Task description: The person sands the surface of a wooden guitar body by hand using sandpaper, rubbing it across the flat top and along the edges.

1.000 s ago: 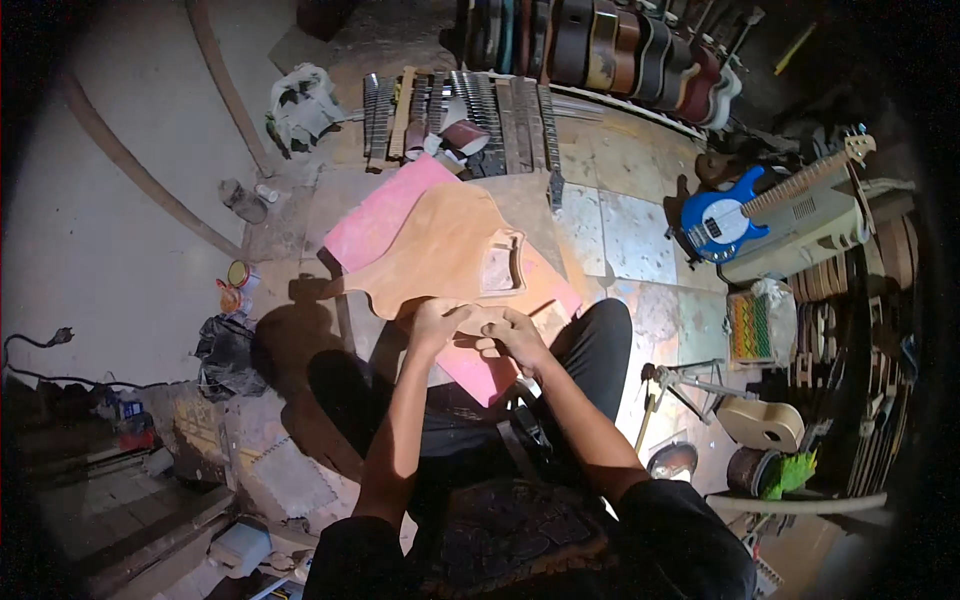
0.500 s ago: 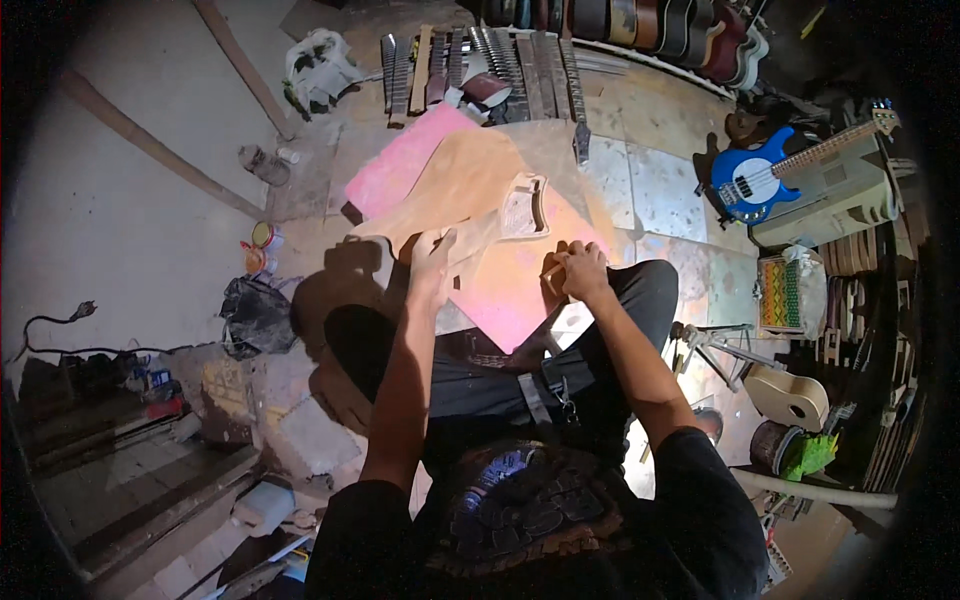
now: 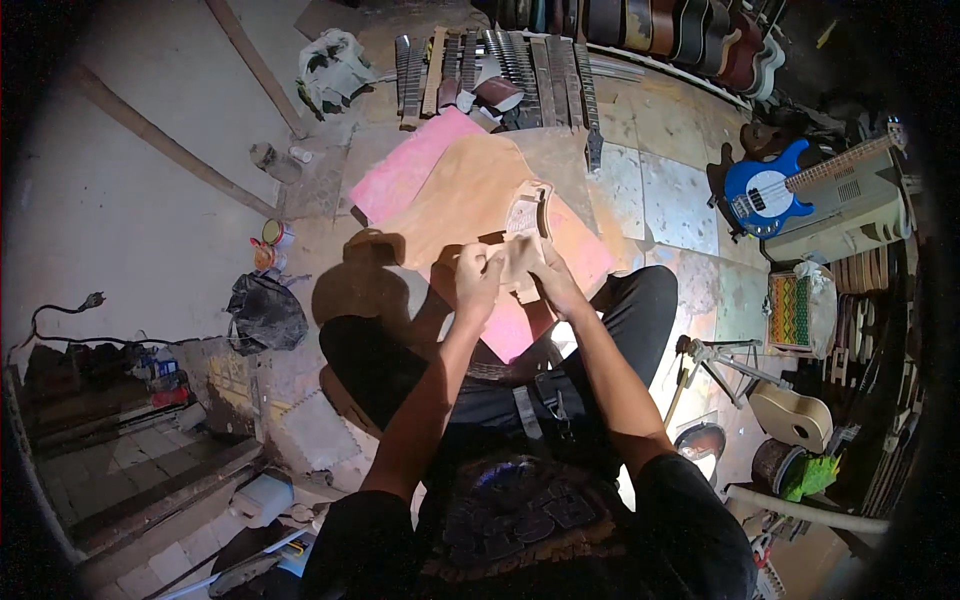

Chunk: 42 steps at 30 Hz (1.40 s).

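A bare wooden guitar body (image 3: 470, 185), pale tan with a cut-out pocket (image 3: 528, 208) on its right side, lies flat in front of me. Under it is a pink board (image 3: 400, 180), showing at the far left and near my lap. Above the body's near edge, both hands meet at a small tan sheet (image 3: 519, 257) that resembles sandpaper. My left hand (image 3: 478, 277) pinches its left end, fingers curled. My right hand (image 3: 556, 280) grips the other end, thumb toward the middle. Whether the sheet touches the wood is hard to tell.
Several fretted necks (image 3: 490, 75) lie in a row beyond the body. To the right, a blue bass guitar (image 3: 770, 190) leans on a grey case (image 3: 840, 210). A metal stand (image 3: 720, 365) and an acoustic guitar body (image 3: 790, 415) are nearer. A black bag (image 3: 265, 312) sits left.
My left hand has left the guitar body's near edge and moved right. My right hand has moved left and up. The two now hold the tan sheet together. The body has shifted slightly.
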Each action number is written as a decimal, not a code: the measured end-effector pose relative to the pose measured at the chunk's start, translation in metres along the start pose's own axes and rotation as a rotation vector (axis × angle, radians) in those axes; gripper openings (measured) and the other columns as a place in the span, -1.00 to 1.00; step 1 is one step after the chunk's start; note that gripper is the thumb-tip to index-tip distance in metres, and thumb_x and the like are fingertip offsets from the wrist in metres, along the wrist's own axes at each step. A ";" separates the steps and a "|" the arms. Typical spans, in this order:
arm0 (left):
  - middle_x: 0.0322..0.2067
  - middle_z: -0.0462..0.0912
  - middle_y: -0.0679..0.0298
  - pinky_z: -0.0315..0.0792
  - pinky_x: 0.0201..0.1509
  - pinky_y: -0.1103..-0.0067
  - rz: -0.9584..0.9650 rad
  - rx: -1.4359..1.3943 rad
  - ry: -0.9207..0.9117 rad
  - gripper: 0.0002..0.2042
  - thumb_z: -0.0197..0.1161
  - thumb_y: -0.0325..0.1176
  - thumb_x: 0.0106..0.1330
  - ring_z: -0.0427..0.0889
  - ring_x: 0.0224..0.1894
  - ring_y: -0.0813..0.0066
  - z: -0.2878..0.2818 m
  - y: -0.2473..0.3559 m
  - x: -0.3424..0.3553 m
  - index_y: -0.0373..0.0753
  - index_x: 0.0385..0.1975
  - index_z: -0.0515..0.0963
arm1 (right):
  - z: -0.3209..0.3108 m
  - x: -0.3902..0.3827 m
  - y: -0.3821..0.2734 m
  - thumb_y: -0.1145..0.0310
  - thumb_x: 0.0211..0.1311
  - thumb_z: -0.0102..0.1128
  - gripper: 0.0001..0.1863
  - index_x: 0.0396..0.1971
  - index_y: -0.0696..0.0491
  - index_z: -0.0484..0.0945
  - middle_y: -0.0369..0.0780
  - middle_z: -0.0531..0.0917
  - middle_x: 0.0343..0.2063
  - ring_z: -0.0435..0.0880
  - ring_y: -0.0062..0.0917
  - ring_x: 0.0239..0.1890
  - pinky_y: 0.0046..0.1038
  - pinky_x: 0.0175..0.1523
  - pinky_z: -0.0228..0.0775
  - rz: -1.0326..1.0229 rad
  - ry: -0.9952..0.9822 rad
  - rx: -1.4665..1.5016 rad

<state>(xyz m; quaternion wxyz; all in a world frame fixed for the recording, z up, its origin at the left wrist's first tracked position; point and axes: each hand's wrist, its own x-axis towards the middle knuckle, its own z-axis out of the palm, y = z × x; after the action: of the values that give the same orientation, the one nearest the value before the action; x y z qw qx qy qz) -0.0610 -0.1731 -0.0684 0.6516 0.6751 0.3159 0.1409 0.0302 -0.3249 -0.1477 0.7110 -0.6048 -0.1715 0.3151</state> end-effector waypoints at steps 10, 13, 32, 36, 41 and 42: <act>-0.47 0.59 0.08 0.49 -0.25 0.32 0.243 0.263 0.207 -0.75 0.37 -0.32 0.30 0.63 -0.42 0.20 0.016 0.016 -0.014 -0.33 -0.31 0.45 | 0.026 -0.019 -0.022 -0.16 0.47 0.06 -0.29 0.17 0.26 0.47 -0.09 0.55 0.14 0.47 -0.36 0.21 -0.29 0.32 0.29 0.152 0.153 -0.034; -0.49 0.53 0.12 0.48 -0.26 0.32 0.273 0.232 0.238 -0.74 0.39 -0.32 0.30 0.58 -0.44 0.20 0.018 0.011 -0.014 -0.31 -0.29 0.43 | 0.016 -0.017 -0.016 -0.16 0.44 0.11 -0.25 0.23 0.27 0.45 -0.02 0.54 0.19 0.48 -0.29 0.26 -0.30 0.34 0.28 0.239 0.166 -0.141; -0.42 0.60 0.04 0.47 -0.23 0.26 0.208 0.309 0.265 -0.76 0.31 -0.30 0.35 0.63 -0.36 0.06 0.021 0.016 -0.018 -0.32 -0.29 0.44 | 0.027 -0.025 -0.008 -0.06 0.57 -0.09 -0.32 0.36 0.24 0.32 -0.08 0.43 0.32 0.37 -0.41 0.36 -0.36 0.46 0.14 0.131 0.163 0.161; -0.41 0.61 0.03 0.47 -0.26 0.27 0.341 0.292 0.251 -0.76 0.33 -0.30 0.36 0.65 -0.35 0.06 0.025 0.015 -0.024 -0.32 -0.28 0.44 | 0.049 -0.029 -0.055 0.01 0.56 0.01 -0.46 0.15 0.21 0.54 -0.18 0.66 0.00 0.58 -0.47 0.07 -0.40 0.24 0.38 0.121 0.138 0.032; -0.41 0.60 0.05 0.49 -0.24 0.34 0.357 0.260 0.307 -0.78 0.35 -0.35 0.34 0.64 -0.36 0.16 0.023 0.003 -0.016 -0.32 -0.25 0.45 | 0.015 -0.027 -0.007 -0.03 0.60 -0.13 -0.43 0.22 0.19 0.48 -0.20 0.65 -0.01 0.57 -0.54 0.07 -0.42 0.22 0.38 0.185 0.149 -0.072; -0.41 0.60 0.05 0.49 -0.23 0.34 0.349 0.242 0.267 -0.78 0.35 -0.35 0.34 0.63 -0.36 0.15 0.021 0.005 -0.016 -0.33 -0.25 0.45 | 0.016 -0.026 -0.010 -0.14 0.54 -0.14 -0.36 0.19 0.15 0.49 -0.21 0.67 -0.05 0.61 -0.53 -0.01 -0.41 0.14 0.44 0.246 0.247 0.080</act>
<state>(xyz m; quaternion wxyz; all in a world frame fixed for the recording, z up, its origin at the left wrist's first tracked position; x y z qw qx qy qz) -0.0593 -0.1995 -0.0623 0.4846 0.7678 0.2923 0.3004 0.0030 -0.3309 -0.1312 0.7064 -0.6264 0.0053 0.3294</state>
